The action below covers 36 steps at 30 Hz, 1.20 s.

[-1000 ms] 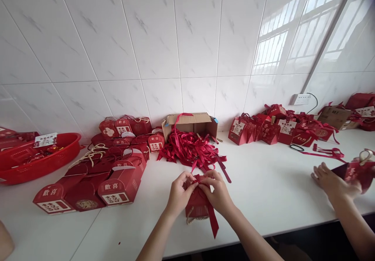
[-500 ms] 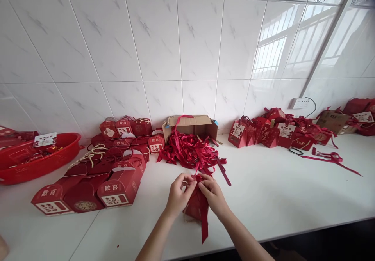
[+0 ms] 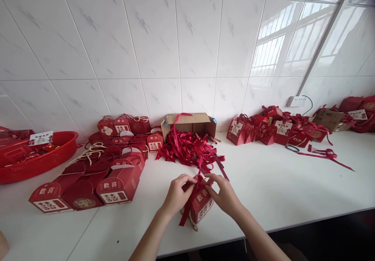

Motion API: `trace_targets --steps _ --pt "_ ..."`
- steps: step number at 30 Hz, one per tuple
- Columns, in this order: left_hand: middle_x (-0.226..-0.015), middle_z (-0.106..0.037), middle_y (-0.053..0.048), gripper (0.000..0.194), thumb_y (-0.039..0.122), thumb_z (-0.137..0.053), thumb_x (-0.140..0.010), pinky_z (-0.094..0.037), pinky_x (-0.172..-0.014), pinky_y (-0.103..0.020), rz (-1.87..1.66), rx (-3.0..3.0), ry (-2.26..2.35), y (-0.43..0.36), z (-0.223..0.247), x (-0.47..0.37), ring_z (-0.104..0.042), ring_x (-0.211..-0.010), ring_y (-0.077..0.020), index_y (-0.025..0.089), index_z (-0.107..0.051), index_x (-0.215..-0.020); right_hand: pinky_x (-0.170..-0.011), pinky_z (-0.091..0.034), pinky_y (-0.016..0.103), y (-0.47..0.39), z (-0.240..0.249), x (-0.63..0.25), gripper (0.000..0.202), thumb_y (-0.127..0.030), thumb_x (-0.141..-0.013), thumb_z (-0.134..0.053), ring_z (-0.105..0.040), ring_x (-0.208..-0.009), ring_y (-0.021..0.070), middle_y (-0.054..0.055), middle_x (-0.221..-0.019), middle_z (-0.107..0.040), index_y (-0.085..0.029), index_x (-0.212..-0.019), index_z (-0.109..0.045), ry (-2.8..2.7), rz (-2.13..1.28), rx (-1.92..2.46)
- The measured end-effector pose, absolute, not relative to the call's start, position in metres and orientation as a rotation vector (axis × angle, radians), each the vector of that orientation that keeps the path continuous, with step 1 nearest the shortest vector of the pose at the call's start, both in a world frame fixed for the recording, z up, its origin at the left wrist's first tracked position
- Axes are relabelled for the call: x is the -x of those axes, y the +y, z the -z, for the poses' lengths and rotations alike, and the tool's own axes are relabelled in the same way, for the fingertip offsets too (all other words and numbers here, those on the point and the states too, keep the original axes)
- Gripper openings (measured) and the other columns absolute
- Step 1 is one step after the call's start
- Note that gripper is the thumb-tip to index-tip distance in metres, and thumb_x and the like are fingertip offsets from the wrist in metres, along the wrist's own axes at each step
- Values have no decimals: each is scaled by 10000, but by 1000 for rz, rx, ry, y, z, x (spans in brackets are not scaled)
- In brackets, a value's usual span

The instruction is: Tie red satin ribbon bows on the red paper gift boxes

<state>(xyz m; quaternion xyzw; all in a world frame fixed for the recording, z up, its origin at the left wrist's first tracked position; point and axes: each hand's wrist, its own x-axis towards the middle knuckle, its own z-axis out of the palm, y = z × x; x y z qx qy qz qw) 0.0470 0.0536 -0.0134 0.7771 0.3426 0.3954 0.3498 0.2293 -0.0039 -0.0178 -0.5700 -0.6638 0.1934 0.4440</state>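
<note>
I'm pinching ribbon [image 3: 186, 211] with left fingers [image 3: 187, 179], box [image 3: 202, 203] sitting just below, between those and right fingers [image 3: 215, 178], grip there unclear.

Two hands [image 3: 177, 192] [image 3: 223, 194], one box [image 3: 202, 203] between them, one red basin [image 3: 38, 166], one wall socket [image 3: 296, 101]

The bare left hand [image 3: 176, 192] and bare right hand [image 3: 225, 194] had slim fingers [image 3: 216, 178]. The smooth left forearm [image 3: 152, 231] and smooth right forearm [image 3: 258, 233] were bare too.
</note>
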Motion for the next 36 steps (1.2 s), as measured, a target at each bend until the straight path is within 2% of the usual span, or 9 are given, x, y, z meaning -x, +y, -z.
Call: trace_targets --steps 2,4,8,10,12,17,22,28,36 --pt "-842 -654 -34 130 147 -524 -794 -504 -754 -291 -1024 -2045 877 53 12 -47 -627 -801 -166 197 -644 -807 -858 -432 404 -7 12 -229 279 -186 -817 -498 -607 -906 229 47 -882 -687 -228 -1069 -611 -1724 -377 1433" --pt "-845 -649 -33 135 141 -520 -799 -502 -753 -290 -1016 -2064 875 52 10 -47 -625 -805 -165 199 -642 -805 -782 -452 370 -12 1 -227 295 -180 -805 -511 -618 -816 216 33 -825 -683 -237 -1079 -604 -1793 -383 1470" --pt "-849 -635 -37 141 149 -509 -818 -500 -742 -289 -1002 -2107 854 52 7 -45 -615 -802 -164 203 -639 -803 -587 -436 306 -13 -20 -225 343 -379 -823 -549 -598 -625 196 27 -716 -665 -227 -1128 -596 -1820 -516 1579" --pt "-840 -625 -40 155 134 -502 -817 -495 -737 -288 -995 -2165 832 52 5 -44 -607 -810 -167 203 -640 -803 -642 -455 326 -1 -23 -227 367 -443 -847 -509 -613 -694 201 71 -851 -680 -200 -1098 -622 -1793 -539 1532" --pt "-825 -620 -42 175 108 -493 -810 -488 -733 -289 -981 -2246 810 54 1 -42 -599 -824 -172 204 -639 -800 -698 -472 334 15 -19 -230 339 -416 -850 -513 -622 -769 201 88 -950 -679 -187 -1064 -642 -1791 -652 1409" --pt "-812 -627 -44 191 103 -502 -803 -490 -733 -309 -925 -2384 795 57 -8 -36 -587 -842 -189 221 -652 -804 -635 -499 272 37 -9 -235 216 -252 -819 -559 -622 -693 156 34 -782 -680 -172 -995 -655 -1841 -857 1228" --pt "-834 -633 -41 208 90 -502 -792 -488 -754 -316 -886 -2413 836 61 -11 -33 -584 -859 -194 231 -651 -825 -723 -498 289 18 -11 -235 329 -116 -863 -432 -601 -803 160 59 -906 -634 -231 -1039 -686 -2095 -538 1025" --pt "-851 -660 -28 228 92 -532 -760 -481 -780 -318 -859 -2426 818 68 -18 -34 -587 -870 -200 253 -678 -832 -663 -489 276 8 4 -229 415 -130 -880 -416 -566 -764 169 60 -876 -593 -302 -1191 -631 -2221 -193 1035" --pt "-799 -670 -28 273 56 -507 -708 -472 -732 -310 -823 -2414 847 77 -20 -36 -597 -799 -199 247 -692 -772 -711 -513 342 8 10 -229 342 -162 -874 -489 -564 -869 212 89 -965 -588 -322 -1103 -687 -2260 -250 976"
